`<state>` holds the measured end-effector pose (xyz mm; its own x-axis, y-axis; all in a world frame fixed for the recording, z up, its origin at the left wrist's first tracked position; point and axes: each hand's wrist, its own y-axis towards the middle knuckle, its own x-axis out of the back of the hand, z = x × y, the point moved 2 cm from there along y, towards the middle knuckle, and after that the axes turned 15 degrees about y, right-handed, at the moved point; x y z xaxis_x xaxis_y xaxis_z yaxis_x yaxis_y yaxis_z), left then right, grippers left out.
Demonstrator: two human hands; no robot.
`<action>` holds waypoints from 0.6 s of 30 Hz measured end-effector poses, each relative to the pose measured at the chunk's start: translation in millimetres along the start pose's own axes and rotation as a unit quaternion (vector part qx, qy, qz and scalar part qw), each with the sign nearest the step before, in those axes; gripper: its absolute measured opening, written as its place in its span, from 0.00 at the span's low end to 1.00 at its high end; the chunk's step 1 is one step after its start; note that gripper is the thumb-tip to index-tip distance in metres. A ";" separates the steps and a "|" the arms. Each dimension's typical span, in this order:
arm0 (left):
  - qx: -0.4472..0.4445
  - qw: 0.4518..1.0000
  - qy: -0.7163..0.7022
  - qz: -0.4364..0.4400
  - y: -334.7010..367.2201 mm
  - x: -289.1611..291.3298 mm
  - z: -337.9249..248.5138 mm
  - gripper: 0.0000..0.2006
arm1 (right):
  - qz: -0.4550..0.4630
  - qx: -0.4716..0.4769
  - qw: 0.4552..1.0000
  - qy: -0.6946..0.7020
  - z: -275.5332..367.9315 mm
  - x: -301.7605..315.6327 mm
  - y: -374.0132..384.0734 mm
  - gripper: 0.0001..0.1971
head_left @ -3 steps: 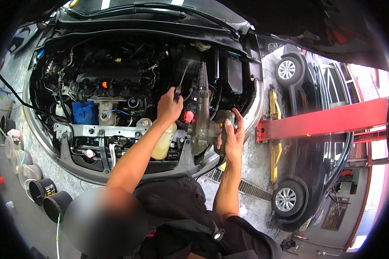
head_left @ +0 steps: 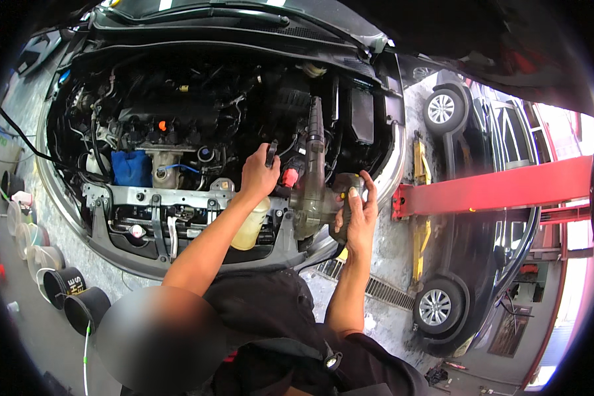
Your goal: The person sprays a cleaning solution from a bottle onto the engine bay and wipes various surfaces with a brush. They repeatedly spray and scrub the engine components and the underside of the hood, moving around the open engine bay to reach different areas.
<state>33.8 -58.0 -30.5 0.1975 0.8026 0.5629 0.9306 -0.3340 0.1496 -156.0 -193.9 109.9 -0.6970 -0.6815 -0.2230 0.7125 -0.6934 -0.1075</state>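
My left hand (head_left: 260, 173) is closed round a small black-handled tool (head_left: 271, 154) over the front middle of the engine bay. Only a short part of that tool clears my fingers, so its exact kind is unclear. In my right hand (head_left: 358, 210) is the grip of a handheld blower (head_left: 307, 191). Its grey-brown body lies beside the bay's right front, and its long dark nozzle (head_left: 315, 122) points away toward the windshield. Between both hands a red cap-like part (head_left: 290, 177) shows, with a pale yellowish reservoir (head_left: 251, 228) below my left wrist.
A black engine cover (head_left: 168, 112) and a blue cloth-like item (head_left: 131, 168) occupy the bay's left. The raised hood (head_left: 482, 39) hangs above right. A red lift arm (head_left: 501, 188) and dark car (head_left: 472, 231) stand right. Several buckets (head_left: 86, 310) line the floor at left.
My left hand has dropped slightly toward me. The thin pale line that reached out from its tool is no longer plain. The blower has shifted slightly to the right in view.
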 end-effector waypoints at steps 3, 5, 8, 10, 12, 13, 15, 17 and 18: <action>-0.010 1.000 -0.013 -0.024 -9.7 9.7 -4.7 0.13 | 0.005 0.001 1.000 -0.002 4.3 0.4 -0.3 0.29; -0.010 1.000 -0.010 -0.018 -17.4 22.2 -13.0 0.12 | 0.013 0.005 1.000 -0.005 4.5 2.0 -4.5 0.29; -0.030 0.999 -0.036 -0.020 -22.2 29.8 -19.7 0.12 | 0.011 0.008 1.000 0.002 2.3 3.2 -8.8 0.29; -0.050 0.997 -0.054 -0.011 -24.4 33.9 -28.4 0.12 | 0.009 0.009 1.000 -0.001 2.7 1.4 -10.3 0.29; -0.045 0.998 -0.050 0.003 -32.0 37.4 -29.4 0.12 | 0.008 0.009 1.000 -0.006 3.4 -1.3 -15.1 0.29; -0.058 0.997 -0.050 -0.017 -36.8 36.7 -28.8 0.11 | 0.009 0.008 1.000 -0.010 4.4 -3.2 -19.3 0.29; -0.067 0.995 -0.057 -0.038 -43.9 37.8 -29.5 0.11 | 0.009 0.004 1.000 -0.004 5.3 -3.1 -23.7 0.29; -0.060 0.995 -0.070 -0.044 -47.9 40.5 -31.6 0.11 | 0.005 0.007 1.000 0.003 3.2 -3.9 -25.1 0.30; -0.066 0.994 -0.070 -0.043 -49.5 42.5 -32.0 0.11 | 0.004 0.009 1.000 0.008 1.7 -4.8 -25.3 0.30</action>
<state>-13.8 -23.2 12.0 0.1696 0.8888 0.4258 0.8992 -0.3164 0.3021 -170.8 -173.5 115.3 -0.6899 -0.6834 -0.2388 0.7163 -0.6922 -0.0882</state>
